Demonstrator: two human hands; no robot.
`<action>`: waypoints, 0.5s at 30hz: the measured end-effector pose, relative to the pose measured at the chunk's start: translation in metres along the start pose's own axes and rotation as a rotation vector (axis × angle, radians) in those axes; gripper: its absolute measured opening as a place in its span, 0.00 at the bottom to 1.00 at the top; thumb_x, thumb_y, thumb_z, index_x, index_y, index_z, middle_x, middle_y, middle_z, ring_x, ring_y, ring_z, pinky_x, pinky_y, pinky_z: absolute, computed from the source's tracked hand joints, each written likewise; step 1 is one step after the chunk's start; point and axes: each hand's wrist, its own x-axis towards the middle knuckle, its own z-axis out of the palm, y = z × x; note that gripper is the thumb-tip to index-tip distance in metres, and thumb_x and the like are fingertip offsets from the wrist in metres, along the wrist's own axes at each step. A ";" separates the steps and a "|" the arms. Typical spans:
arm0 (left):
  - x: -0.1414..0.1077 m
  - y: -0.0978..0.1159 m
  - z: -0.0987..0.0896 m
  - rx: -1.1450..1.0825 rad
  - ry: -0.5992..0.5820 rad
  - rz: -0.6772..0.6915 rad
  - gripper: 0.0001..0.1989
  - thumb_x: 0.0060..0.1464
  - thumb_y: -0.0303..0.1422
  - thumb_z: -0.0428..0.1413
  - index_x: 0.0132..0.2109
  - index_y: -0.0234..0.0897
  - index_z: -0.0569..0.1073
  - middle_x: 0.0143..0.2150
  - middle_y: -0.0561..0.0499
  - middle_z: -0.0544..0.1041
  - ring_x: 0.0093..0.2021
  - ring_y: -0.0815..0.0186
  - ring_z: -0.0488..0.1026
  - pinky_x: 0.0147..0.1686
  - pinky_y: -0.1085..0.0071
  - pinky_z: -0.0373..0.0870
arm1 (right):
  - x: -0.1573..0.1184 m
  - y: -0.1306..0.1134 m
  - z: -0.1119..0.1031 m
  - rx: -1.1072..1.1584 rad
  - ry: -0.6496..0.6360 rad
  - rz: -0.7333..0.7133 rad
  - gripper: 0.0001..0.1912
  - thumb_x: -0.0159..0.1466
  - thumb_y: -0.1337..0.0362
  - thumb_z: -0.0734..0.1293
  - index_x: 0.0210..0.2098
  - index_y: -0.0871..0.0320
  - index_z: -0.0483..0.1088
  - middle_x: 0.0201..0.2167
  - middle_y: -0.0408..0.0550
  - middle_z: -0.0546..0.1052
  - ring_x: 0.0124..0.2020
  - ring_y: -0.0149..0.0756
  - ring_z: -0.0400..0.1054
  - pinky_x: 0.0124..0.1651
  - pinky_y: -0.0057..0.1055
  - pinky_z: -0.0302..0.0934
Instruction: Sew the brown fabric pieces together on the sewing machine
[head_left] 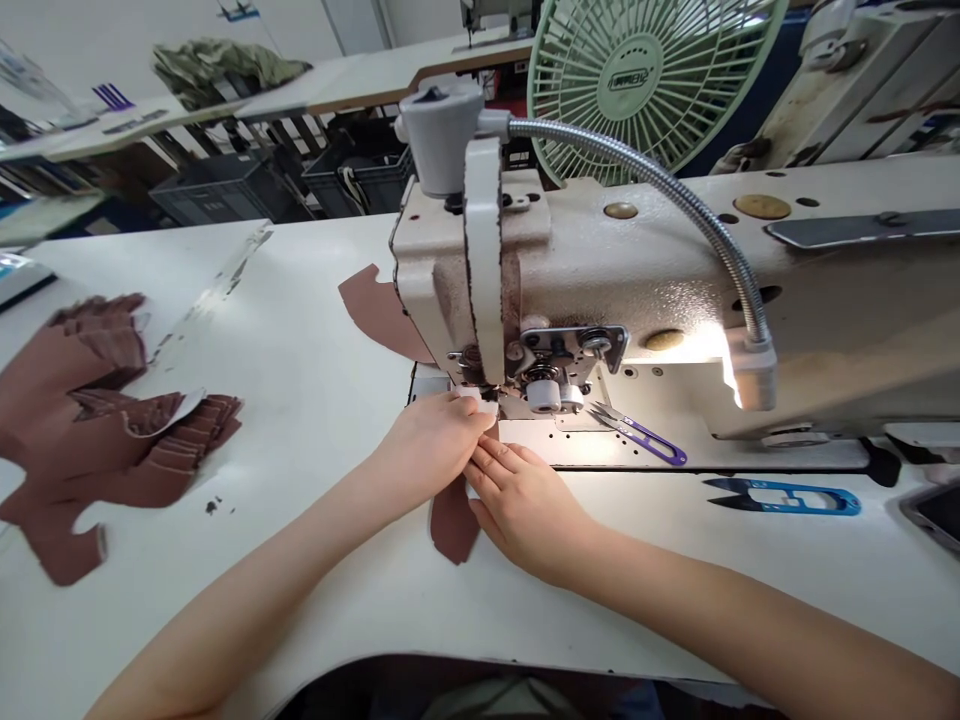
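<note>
A brown fabric piece [454, 525] lies under the sewing machine head [472, 270], its near end sticking out toward me. My left hand [435, 440] is closed at the needle area, its fingers bent down over the work; a small white patch [484, 408] shows at the fingertips. Pressed against it, my right hand [529, 505] rests on the same piece with fingers stretched out flat. The needle and presser foot are mostly hidden by my left hand and the machine. Behind the head, another brown piece [382, 315] shows; whether the two are joined cannot be seen.
Stacked brown cut pieces [97, 430] lie at the left. Purple thread snips [641, 435] sit on the machine bed, and blue snips [795, 497] on the table to the right. A lamp [750, 370] on a bent metal arm lights the bed; a green fan [645, 80] stands behind.
</note>
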 end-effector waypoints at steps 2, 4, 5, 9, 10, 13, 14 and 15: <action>-0.004 -0.001 0.001 -0.025 0.008 0.004 0.10 0.56 0.23 0.47 0.31 0.36 0.72 0.29 0.51 0.71 0.30 0.66 0.68 0.29 0.72 0.62 | -0.001 -0.002 0.003 -0.058 -0.021 0.014 0.22 0.69 0.64 0.56 0.56 0.71 0.66 0.56 0.60 0.69 0.60 0.48 0.59 0.57 0.43 0.60; -0.006 -0.004 0.005 -0.023 0.039 0.012 0.11 0.58 0.24 0.47 0.33 0.37 0.73 0.31 0.51 0.72 0.32 0.66 0.68 0.31 0.71 0.63 | -0.003 -0.007 0.004 -0.094 -0.051 0.030 0.25 0.69 0.59 0.57 0.58 0.73 0.63 0.58 0.62 0.67 0.61 0.49 0.58 0.59 0.43 0.58; -0.006 -0.005 0.009 -0.013 0.063 0.017 0.10 0.58 0.24 0.48 0.34 0.37 0.73 0.31 0.51 0.72 0.33 0.66 0.69 0.32 0.71 0.63 | -0.004 -0.010 0.004 -0.103 -0.064 0.028 0.27 0.69 0.57 0.57 0.59 0.74 0.62 0.59 0.62 0.66 0.62 0.49 0.57 0.59 0.43 0.57; -0.002 -0.009 0.020 -0.007 0.172 0.061 0.11 0.60 0.26 0.48 0.34 0.37 0.74 0.32 0.51 0.72 0.35 0.66 0.69 0.35 0.70 0.64 | -0.006 -0.026 0.005 -0.097 -0.102 -0.021 0.32 0.69 0.52 0.55 0.60 0.75 0.59 0.60 0.63 0.64 0.62 0.48 0.56 0.61 0.42 0.56; -0.001 -0.010 0.021 -0.024 0.193 0.066 0.11 0.60 0.26 0.47 0.34 0.37 0.74 0.32 0.51 0.72 0.35 0.66 0.69 0.35 0.70 0.64 | -0.005 -0.029 0.006 -0.101 -0.114 -0.028 0.32 0.69 0.52 0.55 0.60 0.75 0.59 0.60 0.64 0.64 0.62 0.48 0.57 0.61 0.42 0.55; 0.000 -0.012 0.022 -0.112 0.203 0.059 0.11 0.59 0.25 0.48 0.33 0.37 0.73 0.33 0.51 0.73 0.37 0.65 0.69 0.36 0.72 0.65 | -0.001 -0.034 0.008 -0.139 -0.155 -0.030 0.31 0.69 0.52 0.56 0.60 0.74 0.60 0.60 0.63 0.64 0.62 0.48 0.56 0.62 0.41 0.54; -0.001 -0.013 0.022 -0.149 0.200 0.051 0.10 0.58 0.24 0.48 0.34 0.38 0.73 0.33 0.52 0.73 0.37 0.65 0.69 0.36 0.72 0.66 | 0.000 -0.033 0.008 -0.150 -0.160 -0.025 0.32 0.69 0.52 0.56 0.60 0.74 0.60 0.60 0.63 0.64 0.62 0.48 0.56 0.62 0.41 0.54; -0.002 -0.015 0.023 -0.186 0.202 0.040 0.10 0.58 0.23 0.48 0.34 0.38 0.73 0.34 0.52 0.73 0.38 0.66 0.69 0.36 0.72 0.66 | 0.001 -0.033 0.009 -0.157 -0.159 -0.019 0.32 0.69 0.51 0.56 0.60 0.74 0.60 0.60 0.63 0.63 0.63 0.48 0.56 0.62 0.41 0.53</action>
